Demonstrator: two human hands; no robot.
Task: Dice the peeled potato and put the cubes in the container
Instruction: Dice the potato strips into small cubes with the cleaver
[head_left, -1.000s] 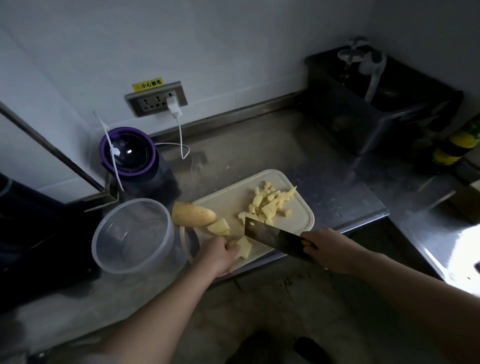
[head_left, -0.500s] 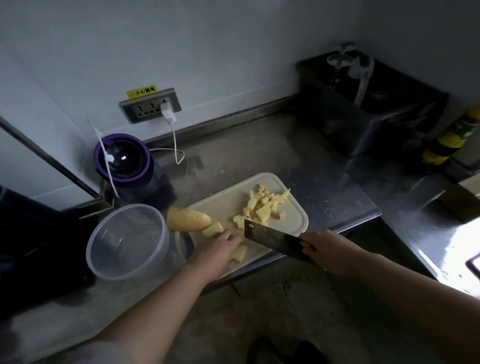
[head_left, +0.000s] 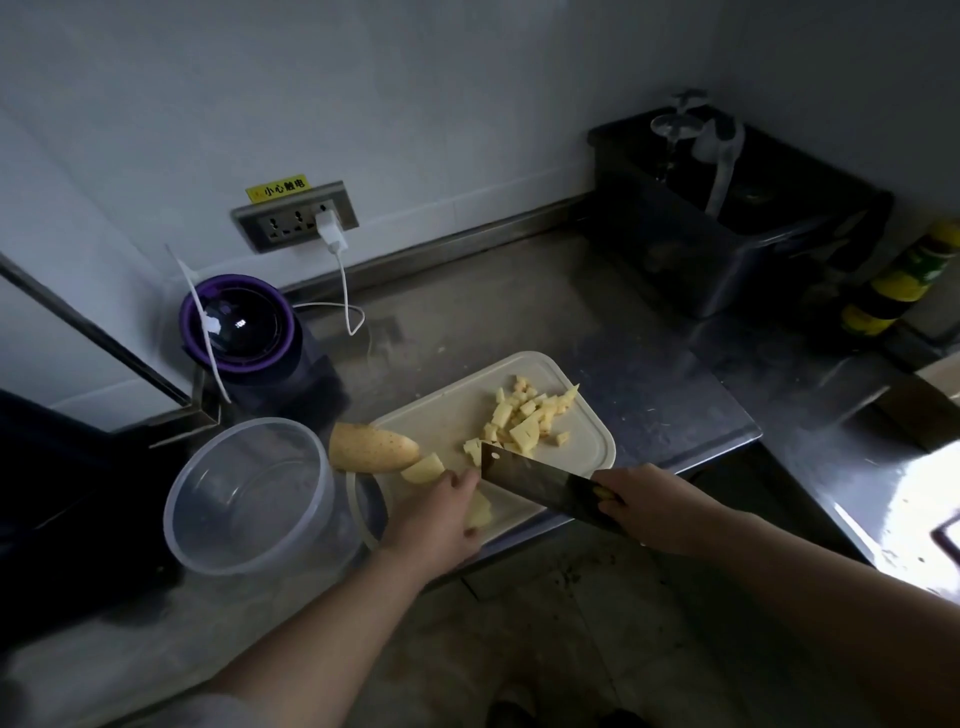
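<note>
DICING UNDER WAY: A person's left hand (head_left: 441, 514) curls over a pale potato piece (head_left: 479, 512) at the near edge of a white cutting board (head_left: 447, 415), pinning it down. The right hand (head_left: 644, 506) is wrapped round the handle of a cleaver (head_left: 535, 480). The blade angles across the board just right of the left fingertips; whether its edge touches the board cannot be told.

A heap of diced cubes (head_left: 524, 421) lies on the far right of the board. At the left end lie 1 small chunk (head_left: 423, 469) and 1 larger potato section (head_left: 371, 447), the latter overhanging toward the clear container (head_left: 249, 423). The container stands just left of the board on the steel counter (head_left: 519, 312) and shows no cubes inside.

Cut potato is probably firm, light and slick with starch, so the piece looks best held flat face down, fingertips tucked back from the blade. The loose cubes would likely scatter if pinched and seem better scooped with a cupped hand or the flat of the blade.
</note>
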